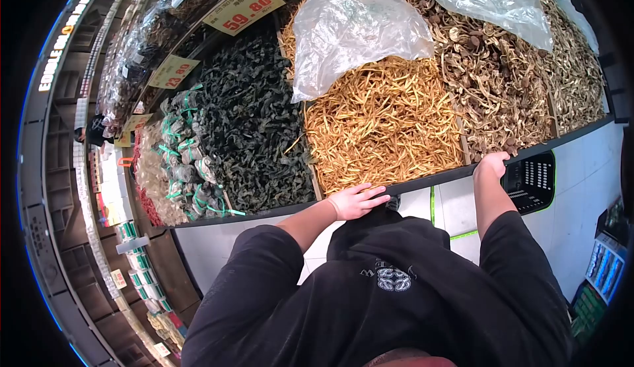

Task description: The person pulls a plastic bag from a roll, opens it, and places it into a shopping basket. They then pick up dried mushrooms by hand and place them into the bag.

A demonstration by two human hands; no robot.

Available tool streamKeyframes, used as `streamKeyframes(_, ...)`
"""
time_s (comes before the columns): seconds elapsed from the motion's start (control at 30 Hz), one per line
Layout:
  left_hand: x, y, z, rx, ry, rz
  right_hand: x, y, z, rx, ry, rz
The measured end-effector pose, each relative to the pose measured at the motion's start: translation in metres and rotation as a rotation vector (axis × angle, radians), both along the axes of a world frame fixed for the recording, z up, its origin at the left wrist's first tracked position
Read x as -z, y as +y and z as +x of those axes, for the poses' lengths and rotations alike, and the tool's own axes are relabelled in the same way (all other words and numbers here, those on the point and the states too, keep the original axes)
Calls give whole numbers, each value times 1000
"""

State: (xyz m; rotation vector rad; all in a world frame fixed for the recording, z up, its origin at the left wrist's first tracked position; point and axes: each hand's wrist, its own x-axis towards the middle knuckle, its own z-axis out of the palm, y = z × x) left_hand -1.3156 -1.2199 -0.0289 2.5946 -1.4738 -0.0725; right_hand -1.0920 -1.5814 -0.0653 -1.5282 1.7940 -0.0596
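My left hand (pixel 360 200) lies on the black front rim (pixel 422 181) of the display bin, fingers stretched out and holding nothing. Further right, my right hand (pixel 492 163) is curled over the same rim, its fingers partly hidden. Directly beyond my hands is a compartment of golden-yellow dried strips (pixel 383 122). A crumpled clear plastic bag (pixel 360 33) covers the back of that heap. Dried brown mushrooms (pixel 502 96) fill the compartment by my right hand. To the left lie dark, crinkled dried pieces (pixel 254 116).
Bundles tied with green bands (pixel 188 149) fill a compartment at far left. Another plastic bag (pixel 495 3) covers the mushrooms' back part. Price signs (pixel 243 7) stand along the back. A black basket (pixel 531 179) is below the rim at right, over the tiled floor (pixel 581 188).
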Motion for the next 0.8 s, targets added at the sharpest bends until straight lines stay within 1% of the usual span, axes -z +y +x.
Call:
streamKeyframes(0.13,-5,0,1,17,27,57,3,-1,0,0,-8,-3)
streamKeyframes(0.47,2,0,-1,2,-17,25,15,-4,0,-16,2,10)
streamKeyframes(0.63,6,-1,-4,14,-43,67,6,-1,1,-24,-10,26)
streamKeyframes(0.7,6,-3,-5,-14,-80,20,5,0,0,-31,-8,31)
streamKeyframes(0.8,3,-2,-4,8,-78,45,4,0,1,-40,-11,33)
